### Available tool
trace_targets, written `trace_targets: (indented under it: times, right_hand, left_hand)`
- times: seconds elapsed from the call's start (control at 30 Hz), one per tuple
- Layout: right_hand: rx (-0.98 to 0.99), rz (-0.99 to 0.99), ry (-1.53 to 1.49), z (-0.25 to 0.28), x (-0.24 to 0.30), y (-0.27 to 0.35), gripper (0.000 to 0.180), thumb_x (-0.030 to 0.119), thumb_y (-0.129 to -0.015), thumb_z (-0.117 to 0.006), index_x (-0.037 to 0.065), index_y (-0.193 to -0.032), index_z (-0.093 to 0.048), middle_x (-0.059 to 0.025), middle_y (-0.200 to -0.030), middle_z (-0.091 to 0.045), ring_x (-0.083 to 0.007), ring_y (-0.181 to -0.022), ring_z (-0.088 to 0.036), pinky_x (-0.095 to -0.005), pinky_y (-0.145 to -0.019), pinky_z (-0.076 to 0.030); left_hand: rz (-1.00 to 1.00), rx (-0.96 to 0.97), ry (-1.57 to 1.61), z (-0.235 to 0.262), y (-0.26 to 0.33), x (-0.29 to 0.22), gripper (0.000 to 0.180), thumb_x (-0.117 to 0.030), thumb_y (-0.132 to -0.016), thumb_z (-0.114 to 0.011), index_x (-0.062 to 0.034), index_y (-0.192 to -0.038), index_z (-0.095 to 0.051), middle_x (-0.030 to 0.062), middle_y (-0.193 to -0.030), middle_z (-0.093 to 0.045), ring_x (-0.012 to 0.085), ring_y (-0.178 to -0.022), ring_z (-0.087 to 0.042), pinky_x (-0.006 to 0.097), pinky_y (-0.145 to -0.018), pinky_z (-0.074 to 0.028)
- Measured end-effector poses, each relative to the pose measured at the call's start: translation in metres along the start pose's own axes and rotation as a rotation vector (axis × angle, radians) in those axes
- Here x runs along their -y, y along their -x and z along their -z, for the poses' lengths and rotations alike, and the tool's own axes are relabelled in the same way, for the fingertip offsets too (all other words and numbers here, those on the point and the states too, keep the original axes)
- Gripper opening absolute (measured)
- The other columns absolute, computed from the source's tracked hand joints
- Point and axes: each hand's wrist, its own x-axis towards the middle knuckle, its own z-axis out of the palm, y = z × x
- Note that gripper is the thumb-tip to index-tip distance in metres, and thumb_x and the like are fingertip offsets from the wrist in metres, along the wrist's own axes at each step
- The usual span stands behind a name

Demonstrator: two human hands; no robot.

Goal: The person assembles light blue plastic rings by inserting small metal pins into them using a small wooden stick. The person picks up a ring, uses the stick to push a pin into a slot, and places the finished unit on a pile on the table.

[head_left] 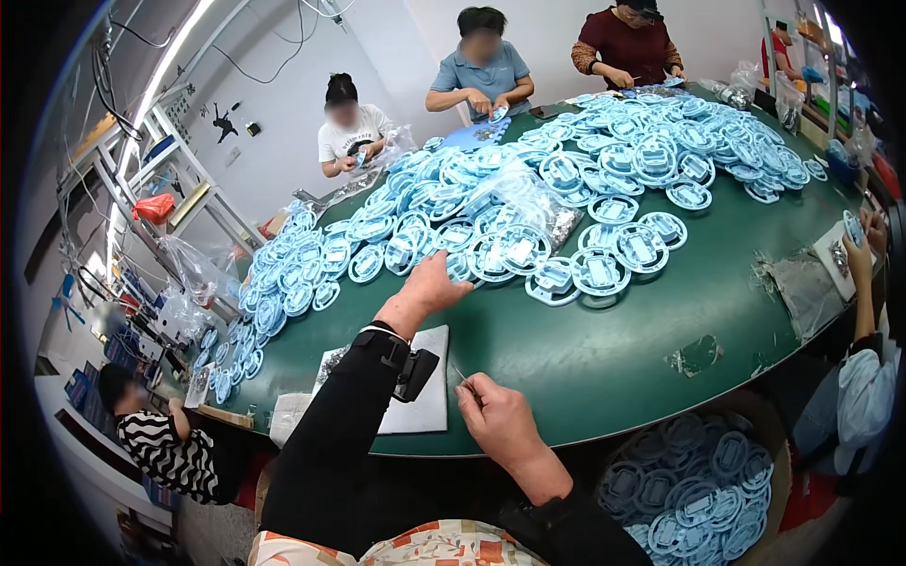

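My left hand (pixel 429 294) reaches to the near edge of a heap of light-blue round plastic parts (pixel 585 170). Its thumb and fingers are around the rim of one light-blue round part (pixel 460 267), partly hidden by the hand. Closer to me, my right hand (pixel 500 424) is closed on a thin metal tool (pixel 459 373), whose tip points up and left; its exact kind is too small to tell. Between my forearms lies a white pad (pixel 420 415) at the table's near edge, with small metal pieces (pixel 330 363) beside it, partly covered by my left arm.
The green table (pixel 661 321) carries the heap and a clear bag (pixel 533 203) of small pieces. Several people work around it. A box of light-blue parts (pixel 694 509) stands below the edge at right. Another person's arm (pixel 861 292) and a grey mat (pixel 802 288) are far right.
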Motion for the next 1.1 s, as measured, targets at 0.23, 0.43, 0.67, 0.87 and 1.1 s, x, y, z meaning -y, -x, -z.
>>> trace_targets:
  times: [0.23,0.43,0.67,0.87,1.1]
  right_hand:
    - [0.033,-0.022,-0.027,0.001,0.008,-0.003,0.016,0.019,-0.096,-0.067,0.004,-0.093,-0.063,-0.0183,-0.076,-0.068,-0.0403,-0.068,-0.067,-0.046,-0.061,-0.053]
    - [0.093,-0.083,-0.039,0.002,0.01,-0.003,0.012,0.01,-0.096,-0.068,-0.001,-0.095,-0.065,-0.0081,-0.068,-0.063,-0.013,-0.055,-0.059,-0.028,-0.054,-0.048]
    - [0.117,-0.206,0.014,0.003,0.027,-0.009,0.009,0.008,-0.095,-0.069,-0.001,-0.094,-0.067,-0.0032,-0.065,-0.061,-0.0073,-0.054,-0.055,-0.024,-0.051,-0.045]
    - [0.107,-0.211,0.04,0.0,0.027,-0.008,0.009,0.008,-0.095,-0.069,-0.001,-0.095,-0.067,-0.0015,-0.064,-0.06,-0.0054,-0.055,-0.054,-0.0235,-0.052,-0.044]
    - [0.098,-0.065,0.138,-0.005,0.018,-0.006,0.011,0.012,-0.097,-0.067,0.001,-0.099,-0.067,-0.0069,-0.068,-0.063,-0.0157,-0.057,-0.06,-0.0288,-0.055,-0.048]
  left_hand:
    - [-0.054,-0.012,0.001,-0.026,-0.022,-0.005,0.098,-0.063,-0.075,-0.079,-0.0334,-0.158,-0.036,0.0198,-0.165,-0.022,0.0463,-0.151,-0.019,0.065,-0.115,-0.031]
    - [-0.161,0.016,-0.005,-0.016,-0.027,0.001,0.078,-0.063,-0.081,-0.074,-0.0301,-0.148,-0.051,0.0185,-0.157,-0.037,0.0404,-0.149,-0.027,0.07,-0.11,-0.03]
    - [-0.053,0.011,0.023,-0.008,-0.029,0.108,0.071,-0.063,-0.084,-0.071,-0.0287,-0.145,-0.056,0.0207,-0.146,-0.05,0.0394,-0.142,-0.04,0.07,-0.11,-0.031]
    - [-0.075,0.09,0.0,0.014,0.001,0.138,0.07,-0.068,-0.083,-0.069,-0.0228,-0.137,-0.064,0.0188,-0.15,-0.048,0.0388,-0.144,-0.037,0.07,-0.113,-0.025]
    - [-0.249,-0.207,0.324,0.021,-0.042,0.061,0.048,-0.047,-0.093,-0.068,-0.0012,-0.105,-0.076,0.0185,-0.098,-0.074,0.0326,-0.093,-0.07,0.039,-0.083,-0.054]
